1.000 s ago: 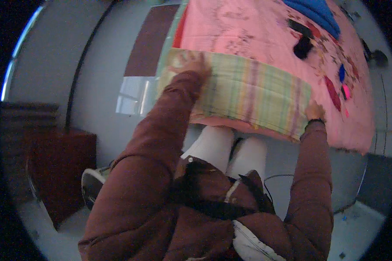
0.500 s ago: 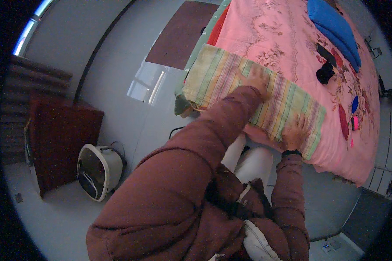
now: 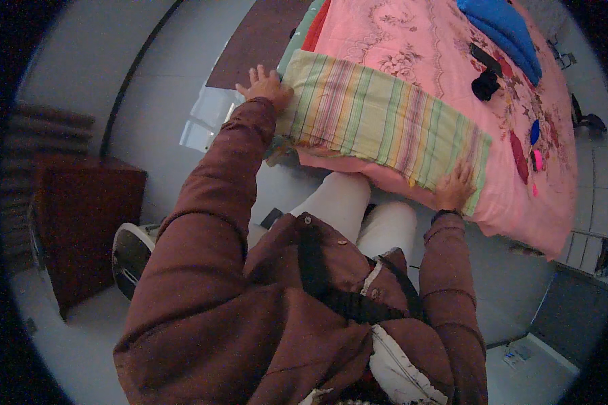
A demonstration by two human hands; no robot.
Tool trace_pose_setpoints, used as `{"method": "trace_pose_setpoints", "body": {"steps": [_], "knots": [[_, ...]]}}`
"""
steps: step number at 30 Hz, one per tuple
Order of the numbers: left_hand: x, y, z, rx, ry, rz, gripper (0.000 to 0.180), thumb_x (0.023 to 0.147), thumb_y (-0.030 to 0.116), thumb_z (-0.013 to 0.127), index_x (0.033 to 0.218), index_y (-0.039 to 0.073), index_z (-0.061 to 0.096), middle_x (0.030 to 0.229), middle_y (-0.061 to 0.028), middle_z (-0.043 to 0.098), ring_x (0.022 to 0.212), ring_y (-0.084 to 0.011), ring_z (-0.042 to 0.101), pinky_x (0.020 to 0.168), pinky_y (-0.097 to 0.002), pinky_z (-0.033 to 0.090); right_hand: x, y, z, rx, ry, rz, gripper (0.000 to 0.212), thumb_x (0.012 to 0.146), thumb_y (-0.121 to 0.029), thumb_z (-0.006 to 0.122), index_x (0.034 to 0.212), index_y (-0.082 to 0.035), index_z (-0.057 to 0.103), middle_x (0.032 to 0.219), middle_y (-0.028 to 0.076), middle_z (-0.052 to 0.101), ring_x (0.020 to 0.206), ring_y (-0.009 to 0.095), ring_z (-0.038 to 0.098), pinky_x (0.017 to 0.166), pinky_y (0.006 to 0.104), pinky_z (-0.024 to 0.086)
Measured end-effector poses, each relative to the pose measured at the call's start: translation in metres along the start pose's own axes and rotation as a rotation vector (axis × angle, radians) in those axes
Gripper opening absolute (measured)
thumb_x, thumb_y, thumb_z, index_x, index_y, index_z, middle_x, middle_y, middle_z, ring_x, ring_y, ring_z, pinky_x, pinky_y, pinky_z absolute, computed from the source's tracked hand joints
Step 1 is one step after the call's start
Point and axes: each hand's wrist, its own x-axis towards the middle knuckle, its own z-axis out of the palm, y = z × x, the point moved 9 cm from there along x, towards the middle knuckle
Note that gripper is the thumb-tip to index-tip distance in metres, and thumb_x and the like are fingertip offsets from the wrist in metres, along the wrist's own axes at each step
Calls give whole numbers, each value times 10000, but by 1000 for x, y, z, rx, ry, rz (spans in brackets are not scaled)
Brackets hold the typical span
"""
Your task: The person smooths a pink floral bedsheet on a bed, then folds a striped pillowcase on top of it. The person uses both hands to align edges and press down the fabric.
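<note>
A striped cloth point(image 3: 368, 111) in yellow, green and purple lies spread along the near edge of the bed, on a pink flowered bedspread point(image 3: 378, 37). At the cloth's left end is my left hand point(image 3: 267, 90), open with fingers spread, its outer fingers past the bed's edge. My right hand point(image 3: 457, 187) lies flat near the cloth's right end, open and touching it. Loose fringe or trim point(image 3: 287, 145) hangs below the cloth's left corner. Neither hand grips anything.
A folded blue cloth point(image 3: 507, 40) and a black object point(image 3: 485, 84) sit on the bed's far right, with small red, blue and pink items nearby. On the left stand a dark red cabinet point(image 3: 91, 223) and a cream-rimmed bin-like container point(image 3: 132, 253). A brown mat point(image 3: 250, 47) covers floor beside the bed.
My left hand has slid left across the cloth from its middle to its left end. My right hand stays near the right end. The view has shifted slightly.
</note>
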Motion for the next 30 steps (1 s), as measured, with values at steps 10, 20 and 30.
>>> {"method": "trace_pose_setpoints", "body": {"steps": [10, 20, 30], "knots": [[-96, 168, 42, -178, 90, 529, 650, 891, 487, 597, 1448, 186, 450, 1617, -159, 251, 1513, -346, 186, 1126, -727, 143, 2, -240, -78, 227, 70, -455, 474, 857, -265, 533, 1281, -63, 595, 1317, 181, 557, 1217, 389, 521, 1016, 623, 361], [-87, 70, 34, 106, 257, 295, 662, 901, 382, 513, 1528, 238, 358, 1648, -74, 210, 1531, -282, 151, 1096, -769, 115, -7, -120, -49, 126, -10, -149, 717, 843, -377, 576, 1500, -147, 408, 1584, 129, 318, 1474, 331, 264, 1114, 735, 121], [-82, 22, 40, 3, 379, 247, 679, 879, 274, 487, 1535, 210, 325, 1650, -70, 196, 1527, -297, 163, 1110, -739, 173, -21, 26, 3, -50, 107, 88, 641, 849, -351, 610, 1436, -125, 485, 1553, 170, 353, 1436, 371, 329, 1082, 696, 282]]}}
